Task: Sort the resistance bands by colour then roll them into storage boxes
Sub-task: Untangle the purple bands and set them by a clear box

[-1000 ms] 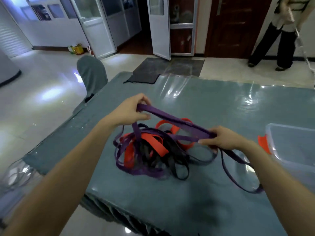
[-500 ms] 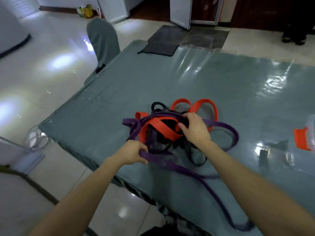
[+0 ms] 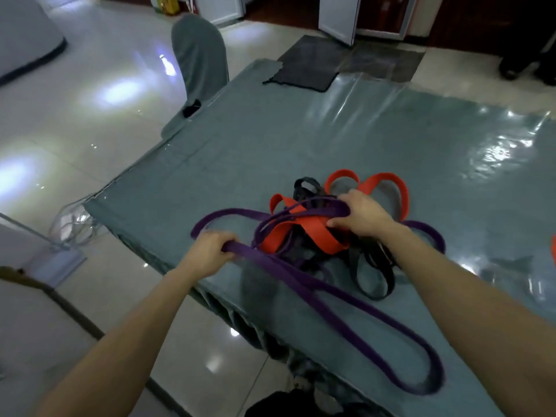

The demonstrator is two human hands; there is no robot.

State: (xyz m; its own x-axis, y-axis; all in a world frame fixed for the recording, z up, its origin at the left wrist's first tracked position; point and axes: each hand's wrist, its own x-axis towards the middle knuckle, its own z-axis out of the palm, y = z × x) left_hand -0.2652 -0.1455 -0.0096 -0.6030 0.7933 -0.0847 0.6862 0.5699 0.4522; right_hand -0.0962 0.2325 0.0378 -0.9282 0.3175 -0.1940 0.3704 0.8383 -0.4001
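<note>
Chair (image 3: 198,52): a cloth-covered chair is seen off the far left corner of the table (image 3: 376,130), well apart from the bands.
Left hand (image 3: 210,251): it is closed round one end of the purple band (image 3: 270,263), close to the table's near left edge.
Purple band: from that grip it is laid in a long double loop along the near edge and ends towards the near right. A second arc curves from behind the left hand up into the pile.
Tangle (image 3: 304,236): orange bands (image 3: 316,236), black bands (image 3: 376,266) and more purple strands are heaped together near the middle of the near edge, crossing over and under one another.
Right hand (image 3: 364,215): it is set on top of the tangle, the fingers curled over the purple strands and the thumb pressed against an orange band. The hands are apart.
Storage boxes: none is plainly shown, only an orange sliver at the right border.
Step in hand: sorting is judged to be at its start. The purple band is being worked free while the heap is pinned down, and no colour is yet set apart.
Next move: a steady pull along the near edge is called for, with the heap held firm. Where the purple band passes under orange or black, it should be lifted clear, since the rubber is likely to drag its neighbours along.
</note>
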